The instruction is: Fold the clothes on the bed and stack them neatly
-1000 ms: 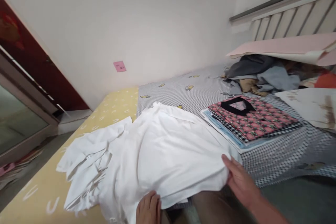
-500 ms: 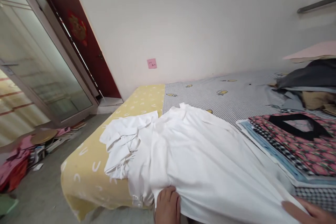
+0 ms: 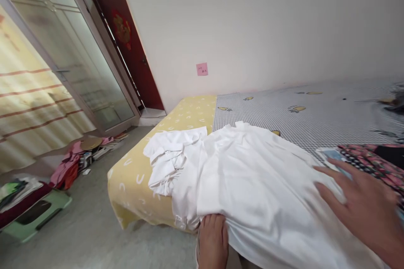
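Note:
A white shirt (image 3: 252,176) lies spread over the near part of the bed, wrinkled, its collar end toward the wall. To its left, a bunched white sleeve part (image 3: 167,155) with a button and creases rests on the yellow cloth. My left hand (image 3: 213,235) is closed on the shirt's near edge, where it hangs over the bedside, fingers curled over the fabric. On the right, my right hand (image 3: 362,201) is open with fingers spread, over the shirt's right side. Whether its fingertips touch the fabric I cannot tell.
Folded clothes, a floral garment (image 3: 375,164) on top, lie on the checked bedsheet (image 3: 261,113) at the right. A yellow cloth (image 3: 135,180) covers the bed's left end. A green stool (image 3: 47,214) bearing clothes stands on the floor at left, near a red door (image 3: 126,38).
My right hand has let go of the shirt's right edge, opened, and moved up over the cloth. The left hand keeps its hold. The view has turned left.

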Tool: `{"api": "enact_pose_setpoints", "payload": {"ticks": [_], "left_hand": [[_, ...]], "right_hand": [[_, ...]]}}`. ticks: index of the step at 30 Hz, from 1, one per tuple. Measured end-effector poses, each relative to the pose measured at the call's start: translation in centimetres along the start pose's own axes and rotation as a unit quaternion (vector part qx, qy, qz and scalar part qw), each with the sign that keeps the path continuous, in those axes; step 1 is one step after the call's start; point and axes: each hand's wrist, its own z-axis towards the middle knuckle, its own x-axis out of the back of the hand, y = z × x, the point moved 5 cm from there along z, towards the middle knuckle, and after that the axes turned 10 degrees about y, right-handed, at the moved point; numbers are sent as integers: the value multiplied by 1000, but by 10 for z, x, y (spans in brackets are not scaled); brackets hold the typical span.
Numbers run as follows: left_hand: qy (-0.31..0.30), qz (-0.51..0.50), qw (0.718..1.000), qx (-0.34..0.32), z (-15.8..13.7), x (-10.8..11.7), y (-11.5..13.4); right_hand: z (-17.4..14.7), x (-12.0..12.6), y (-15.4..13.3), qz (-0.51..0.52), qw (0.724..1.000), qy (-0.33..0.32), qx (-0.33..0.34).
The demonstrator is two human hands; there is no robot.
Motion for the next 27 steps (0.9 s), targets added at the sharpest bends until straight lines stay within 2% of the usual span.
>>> {"api": "enact_pose_setpoints", "payload": {"ticks": [2, 3, 5, 7, 9, 11, 12, 16, 21, 24, 27], "left_hand": [[24, -69, 993, 96, -1, 6, -13], [43, -109, 981, 154, -2, 9, -23], [100, -175, 941, 273, -8, 20, -50], [178, -187, 894, 367, -17, 37, -82], [245, -151, 861, 420, -23, 58, -109], [272, -122, 848, 438, -18, 74, -128], [263, -125, 850, 440, -11, 79, -134], [150, -149, 882, 422, 31, 72, -133], [46, -78, 910, 405, 50, 70, -108], [26, -41, 920, 390, 61, 92, -85], [51, -59, 931, 358, 101, 124, -54]], "right_hand": [[12, -44, -12, -1, 995, -87, 44], [9, -68, -11, -7, 990, -139, 37], [-11, -112, 1, -32, 971, -236, 0], [-34, -139, 14, -56, 960, -274, -27], [-49, -150, 22, -60, 963, -262, -27], [-53, -152, 26, -50, 970, -239, -16], [-53, -151, 27, -44, 972, -229, -13], [-47, -150, 26, -41, 979, -200, -16], [-46, -152, 21, -68, 982, -178, -9], [-44, -152, 17, -86, 983, -160, 3], [-40, -152, 14, -96, 985, -146, 10]]}}
